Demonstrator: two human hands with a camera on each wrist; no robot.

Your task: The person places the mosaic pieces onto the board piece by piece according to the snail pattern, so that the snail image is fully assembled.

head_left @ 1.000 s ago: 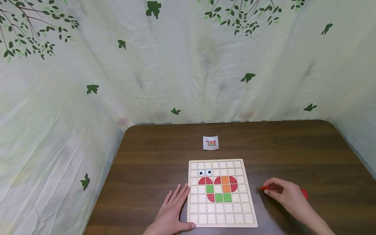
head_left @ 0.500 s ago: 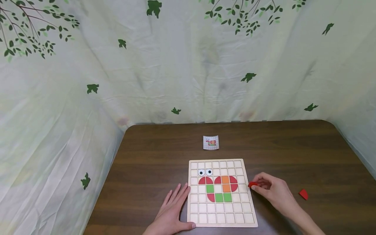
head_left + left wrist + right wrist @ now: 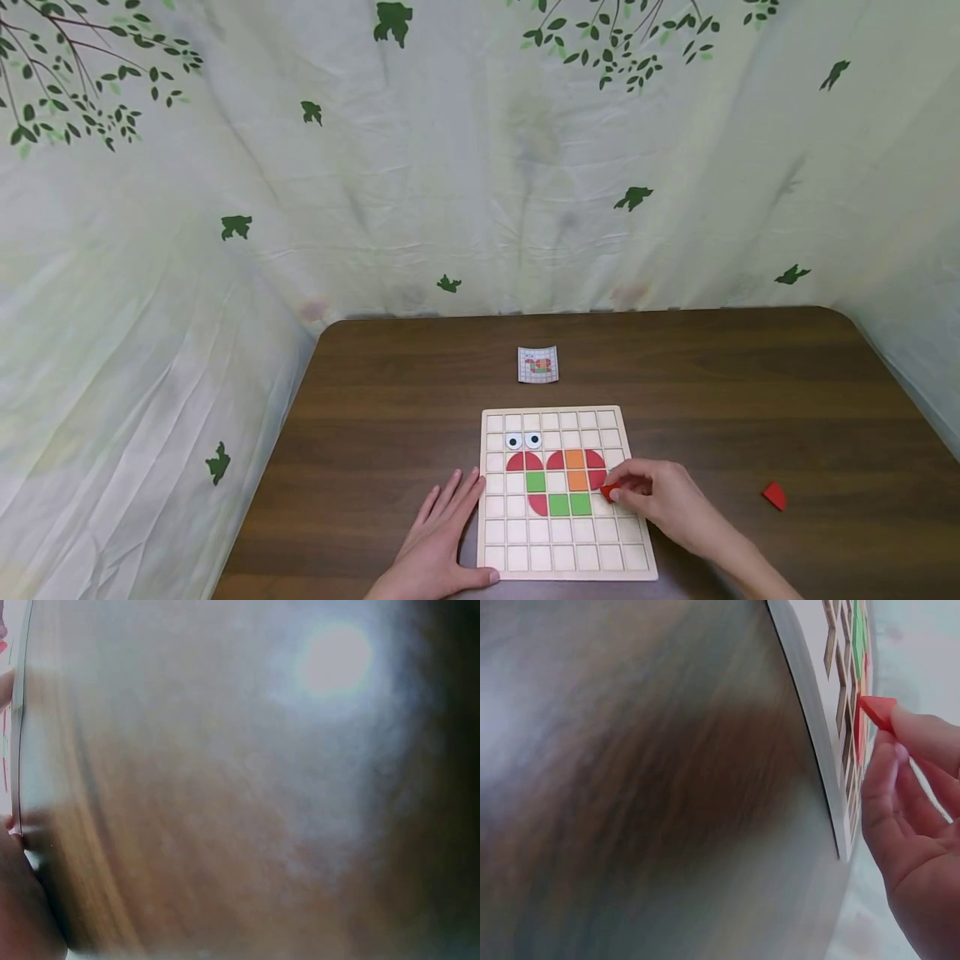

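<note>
A pale wooden grid board (image 3: 566,564) lies on the table, with red curved tiles, green squares (image 3: 558,505), orange squares (image 3: 576,480) and two eye tiles (image 3: 522,440) set in its cells. My right hand (image 3: 667,500) pinches a red tile (image 3: 880,709) between thumb and fingers, over the board's right part beside the green squares. In the right wrist view the tile's pointed end shows past the fingertips. My left hand (image 3: 442,542) lies with fingers spread along the board's left edge, thumb at the lower left corner.
A red quarter-circle tile (image 3: 775,496) lies on the table to the right. Behind the board is a small card (image 3: 537,365) printed with a coloured grid picture. A pale curtain (image 3: 480,208) with leaf prints hangs beyond the brown table (image 3: 405,383).
My right hand has carried the red tile leftward from the table at the right to over the board, uncovering the other red tile. My left hand stays where it was.
</note>
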